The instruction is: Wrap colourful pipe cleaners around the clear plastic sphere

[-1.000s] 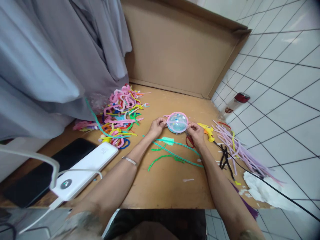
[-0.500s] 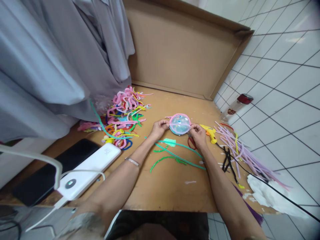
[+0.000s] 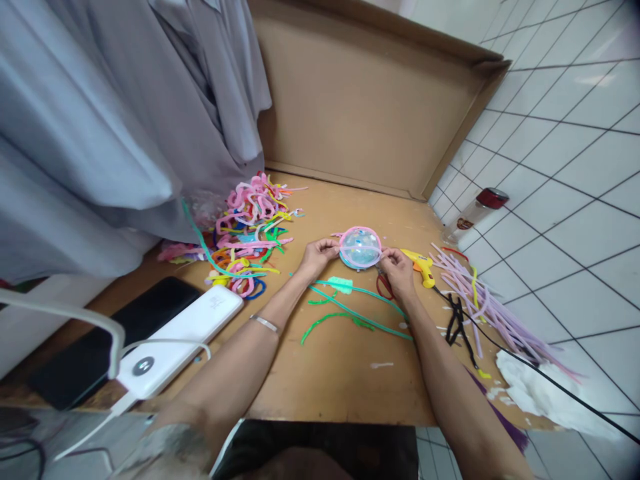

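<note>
A see-through, bluish round piece (image 3: 360, 259) with a pink pipe-cleaner ring around it lies on the table between my hands. Across its middle runs a pale lilac pipe cleaner (image 3: 361, 249). My left hand (image 3: 319, 259) pinches at the left end of this strip, fingertips at the ring's edge. At the right end, my right hand (image 3: 397, 268) is closed in the same way. Red-handled scissors (image 3: 384, 287) lie partly hidden beside my right hand. Nearer to me are long teal pipe cleaners (image 3: 350, 313) and a curved green piece (image 3: 320, 321).
Left lies a heap of coloured pipe cleaners (image 3: 250, 227), with a white power bank (image 3: 185, 340) and a black phone-like slab (image 3: 115, 340) nearer. Right are a yellow glue gun (image 3: 424, 268), lilac pipe cleaners (image 3: 480, 300), a black cord (image 3: 540, 367) and a red-capped bottle (image 3: 473, 217).
The whole view has shifted very slightly. Both hands stay at the two ends of the lilac pipe cleaner, and nothing was let go.
</note>
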The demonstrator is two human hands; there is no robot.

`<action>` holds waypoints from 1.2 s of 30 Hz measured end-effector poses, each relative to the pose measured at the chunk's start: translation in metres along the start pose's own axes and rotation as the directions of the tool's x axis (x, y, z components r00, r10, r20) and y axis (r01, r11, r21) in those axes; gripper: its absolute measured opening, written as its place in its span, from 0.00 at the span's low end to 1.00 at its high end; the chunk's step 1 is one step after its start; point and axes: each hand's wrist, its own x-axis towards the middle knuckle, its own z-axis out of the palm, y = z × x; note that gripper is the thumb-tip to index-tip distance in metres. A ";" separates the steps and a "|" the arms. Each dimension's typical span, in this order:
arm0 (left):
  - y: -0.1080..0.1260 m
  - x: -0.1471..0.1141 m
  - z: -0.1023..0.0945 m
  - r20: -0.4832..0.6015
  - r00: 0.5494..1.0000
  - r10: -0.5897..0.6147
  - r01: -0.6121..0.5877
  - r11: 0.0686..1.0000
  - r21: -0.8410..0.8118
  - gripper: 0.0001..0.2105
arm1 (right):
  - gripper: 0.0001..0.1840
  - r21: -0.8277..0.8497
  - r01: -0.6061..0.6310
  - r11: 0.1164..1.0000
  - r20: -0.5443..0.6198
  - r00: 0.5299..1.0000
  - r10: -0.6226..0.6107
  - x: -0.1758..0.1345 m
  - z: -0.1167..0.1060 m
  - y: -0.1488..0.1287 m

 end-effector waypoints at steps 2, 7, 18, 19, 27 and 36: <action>0.000 0.000 0.001 0.006 1.000 0.012 -0.012 1.000 0.016 0.17 | 0.09 0.012 0.002 1.000 -0.006 1.000 -0.002 0.000 0.000 0.000; -0.002 0.002 0.001 -0.002 1.000 0.030 -0.030 0.996 0.081 0.10 | 0.10 0.013 0.017 1.000 -0.012 1.000 -0.017 0.001 0.001 0.001; -0.002 0.003 -0.004 -0.006 0.999 0.048 -0.046 0.981 0.189 0.06 | 0.10 0.027 0.010 1.000 -0.012 1.000 -0.010 -0.001 0.003 -0.002; -0.002 0.002 -0.004 -0.004 0.999 0.050 -0.048 0.981 0.188 0.06 | 0.10 0.032 0.003 0.999 -0.016 1.000 -0.002 -0.001 0.003 -0.002; -0.003 0.002 -0.002 -0.003 0.998 0.063 -0.061 0.979 0.193 0.07 | 0.11 -0.005 -0.043 0.999 -0.021 0.999 0.043 -0.002 0.001 -0.006; 0.000 0.000 0.002 -0.004 0.994 0.113 -0.110 0.972 0.205 0.04 | 0.10 0.024 -0.043 0.999 -0.059 0.997 0.044 0.000 0.001 -0.003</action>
